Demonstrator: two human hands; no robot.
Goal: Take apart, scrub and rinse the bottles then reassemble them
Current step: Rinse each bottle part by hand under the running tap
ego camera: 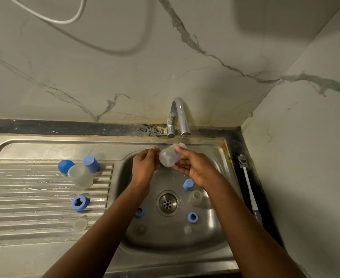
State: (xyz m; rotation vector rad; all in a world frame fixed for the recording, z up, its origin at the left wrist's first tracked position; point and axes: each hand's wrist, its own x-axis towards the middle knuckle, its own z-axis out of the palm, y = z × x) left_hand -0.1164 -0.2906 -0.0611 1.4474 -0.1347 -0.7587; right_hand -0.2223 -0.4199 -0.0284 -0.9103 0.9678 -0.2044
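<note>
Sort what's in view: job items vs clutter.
Job: clear plastic bottle under the chrome tap; second clear bottle, blue plastic caps, blue rings, clear teat; white long-handled bottle brush.
Lying about: white cable on the marble wall.
</note>
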